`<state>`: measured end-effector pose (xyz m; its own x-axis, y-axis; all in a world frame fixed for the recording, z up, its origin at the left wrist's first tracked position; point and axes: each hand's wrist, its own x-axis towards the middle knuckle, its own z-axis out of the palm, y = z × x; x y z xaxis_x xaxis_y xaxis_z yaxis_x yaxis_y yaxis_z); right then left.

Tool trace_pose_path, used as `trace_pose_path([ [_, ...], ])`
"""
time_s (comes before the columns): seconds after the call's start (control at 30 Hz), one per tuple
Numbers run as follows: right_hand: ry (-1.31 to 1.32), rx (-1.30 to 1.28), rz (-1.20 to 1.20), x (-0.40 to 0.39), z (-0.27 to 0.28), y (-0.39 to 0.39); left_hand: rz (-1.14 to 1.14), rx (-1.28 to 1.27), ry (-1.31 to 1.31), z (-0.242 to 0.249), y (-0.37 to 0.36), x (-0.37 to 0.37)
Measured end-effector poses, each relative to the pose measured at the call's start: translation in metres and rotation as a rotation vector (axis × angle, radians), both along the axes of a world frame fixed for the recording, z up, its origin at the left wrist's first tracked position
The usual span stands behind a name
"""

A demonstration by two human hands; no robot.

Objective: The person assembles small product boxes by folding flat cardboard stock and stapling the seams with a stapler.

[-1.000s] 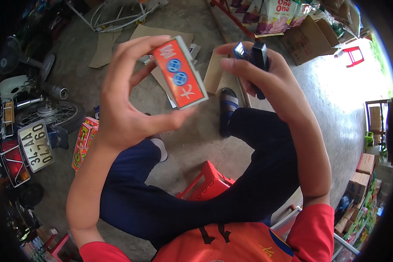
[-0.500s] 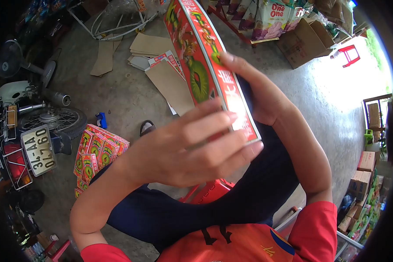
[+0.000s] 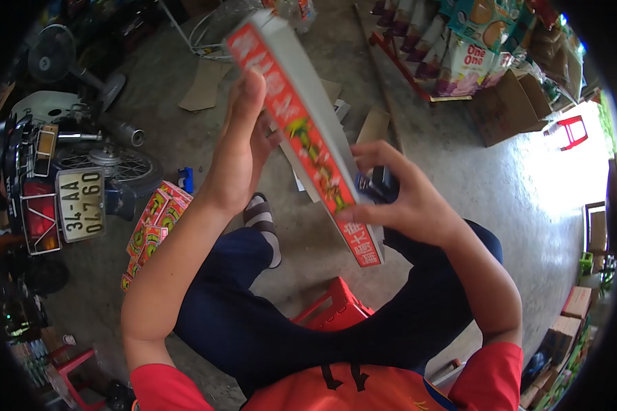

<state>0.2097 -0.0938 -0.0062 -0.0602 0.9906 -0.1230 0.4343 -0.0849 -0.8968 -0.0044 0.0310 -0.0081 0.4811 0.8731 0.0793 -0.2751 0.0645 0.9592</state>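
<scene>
A long box [image 3: 319, 140] slants across the middle of the head view, from 11 o'clock down to 5 o'clock, its printed red side towards 8. The right hand [image 3: 391, 188] grips its lower part, thumb on that side, with a small dark object [image 3: 384, 183] also at the fingers. The left hand [image 3: 233, 154] meets its 9 o'clock edge; how firmly cannot be told. Printed boxes [image 3: 151, 229] are piled near 9 o'clock, with a motorbike plate [image 3: 82, 205] farther out. A fan [image 3: 51, 58] stands at 10, an open carton [image 3: 511, 109] at 2, and a red stool [image 3: 339, 305] near 6.
</scene>
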Motion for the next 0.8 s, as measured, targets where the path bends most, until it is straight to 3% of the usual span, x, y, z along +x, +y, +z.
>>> trace_pose_path([
  [0.23,-0.138,-0.008,0.091,-0.02,-0.01,-0.004,-0.143,0.052,0.099,-0.002,-0.003,-0.008],
  [0.4,-0.072,0.213,-0.101,-0.013,0.006,-0.002,-0.262,-0.056,-0.025,0.0,-0.005,-0.006],
  [0.57,-0.198,0.548,-0.234,0.002,0.012,0.006,-0.371,-0.201,-0.065,-0.002,-0.011,-0.002],
  [0.7,-0.282,0.623,-0.258,0.007,0.024,0.001,-0.491,-0.278,-0.05,-0.002,-0.02,0.001],
  [0.8,-0.379,0.77,-0.197,0.008,0.027,-0.001,-0.453,-0.328,-0.068,-0.005,-0.026,0.008],
])
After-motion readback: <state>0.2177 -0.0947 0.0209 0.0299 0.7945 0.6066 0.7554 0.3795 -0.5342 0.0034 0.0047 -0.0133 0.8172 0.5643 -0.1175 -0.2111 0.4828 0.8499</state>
